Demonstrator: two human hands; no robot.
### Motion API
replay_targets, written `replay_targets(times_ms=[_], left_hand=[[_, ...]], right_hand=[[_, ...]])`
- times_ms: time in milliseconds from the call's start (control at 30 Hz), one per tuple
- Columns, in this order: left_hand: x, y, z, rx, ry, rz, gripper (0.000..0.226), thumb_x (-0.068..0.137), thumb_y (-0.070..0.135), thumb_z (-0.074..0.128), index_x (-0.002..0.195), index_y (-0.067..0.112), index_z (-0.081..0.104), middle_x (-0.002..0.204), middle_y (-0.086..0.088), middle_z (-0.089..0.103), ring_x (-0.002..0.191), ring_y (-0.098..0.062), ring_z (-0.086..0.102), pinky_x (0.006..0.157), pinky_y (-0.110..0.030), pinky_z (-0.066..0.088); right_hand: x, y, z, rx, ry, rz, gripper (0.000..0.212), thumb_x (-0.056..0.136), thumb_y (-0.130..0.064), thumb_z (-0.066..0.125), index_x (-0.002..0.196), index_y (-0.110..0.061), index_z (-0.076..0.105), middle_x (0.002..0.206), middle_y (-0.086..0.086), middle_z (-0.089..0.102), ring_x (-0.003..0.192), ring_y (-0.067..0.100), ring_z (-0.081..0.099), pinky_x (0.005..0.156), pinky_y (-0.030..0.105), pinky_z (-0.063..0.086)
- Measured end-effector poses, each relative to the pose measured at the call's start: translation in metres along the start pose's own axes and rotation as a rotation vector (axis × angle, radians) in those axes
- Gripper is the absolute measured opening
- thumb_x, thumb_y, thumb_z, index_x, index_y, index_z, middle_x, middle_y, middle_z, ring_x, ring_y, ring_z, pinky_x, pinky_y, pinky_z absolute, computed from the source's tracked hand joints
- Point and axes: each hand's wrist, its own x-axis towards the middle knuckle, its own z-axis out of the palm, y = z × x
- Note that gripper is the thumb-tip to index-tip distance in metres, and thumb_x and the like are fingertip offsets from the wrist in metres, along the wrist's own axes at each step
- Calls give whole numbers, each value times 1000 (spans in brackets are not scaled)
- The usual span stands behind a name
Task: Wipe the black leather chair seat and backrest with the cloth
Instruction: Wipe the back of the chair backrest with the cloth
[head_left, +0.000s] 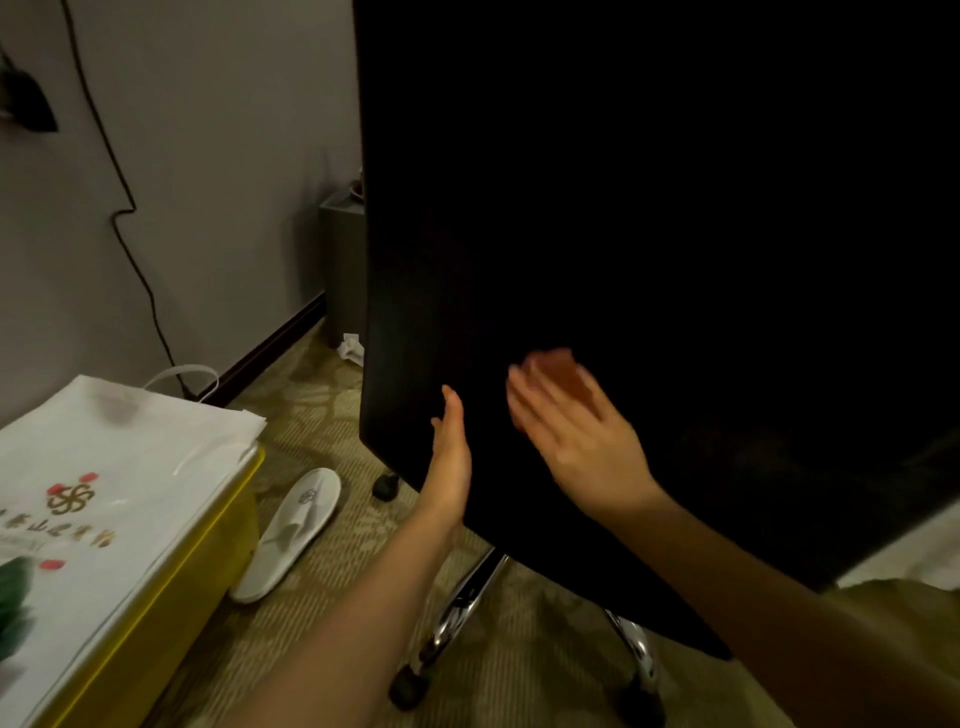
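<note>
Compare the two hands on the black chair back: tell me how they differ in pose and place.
The left hand stands edge-on at the left edge of the black chair back, thumb up; the right hand lies flat, its back to the camera, further in on the panel. The left hand is sharp; the right hand's fingers are blurred. A pinkish patch shows beyond the right hand's fingers, none by the left hand. Both have straight fingers and bare forearms.
</note>
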Motion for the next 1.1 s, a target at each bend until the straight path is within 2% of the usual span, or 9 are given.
replay_targets(times_ms=[133,233,333,500,600,700,800,933,1100], left_hand=[[-4,1,-10,29,-49,82,58,91,59,15,144,35,20,146,10,32,133,-15,34,99,-23,32],[-1,0,-22,68,-59,69,55,92,56,9,143,39,20,150,9,28,135,-24,34,99,-27,24],[1,0,-24,89,-84,55,56,91,58,10,143,38,19,150,11,27,134,-24,36,103,-29,26],[-2,-5,-11,34,-82,-9,80,79,75,25,147,34,12,151,8,26,137,-22,31,107,-34,26],[-9,-4,5,28,-42,-16,100,60,89,33,145,42,9,158,4,6,144,-20,11,116,-46,14],[-23,0,25,72,12,45,72,84,66,31,144,43,-1,156,-3,-15,144,-23,-6,115,-46,9],[-29,3,40,60,8,26,80,84,60,43,142,46,-10,155,-8,-21,144,-31,-2,113,-47,16],[-31,8,59,69,43,10,99,76,60,54,139,45,-21,153,-10,-24,143,-34,0,113,-48,19],[-28,4,68,35,109,32,101,75,59,58,139,46,-20,154,-11,-22,144,-31,-2,113,-47,18]], right_hand=[[22,-22,10,-38,12,115,48,85,-11,44,132,-2,50,141,12,45,132,23,41,115,43,6],[-32,-71,41,-81,-278,-135,47,81,-9,58,128,-2,54,135,11,52,128,24,46,117,45,-3],[-60,-67,34,-53,-427,-251,46,81,-8,37,117,-11,65,123,0,63,115,11,57,117,42,-8],[-31,21,-16,-16,123,82,40,98,-17,29,131,-13,52,152,2,29,143,17,14,117,41,4],[-19,33,-24,-24,173,230,40,97,-19,34,134,-13,48,150,4,32,144,16,8,114,43,12],[-71,-11,11,-65,-51,-40,38,95,-11,33,127,-11,55,135,6,52,136,19,33,117,41,1],[-130,-12,5,-132,-320,-311,51,74,-16,65,125,-15,57,131,-3,57,124,12,42,117,39,0],[-118,57,-31,-64,28,-35,38,98,-8,32,132,-15,47,139,3,48,132,18,36,117,39,11],[-71,71,-43,-11,303,277,41,93,-8,37,129,-15,56,140,6,45,137,23,29,104,44,32]])
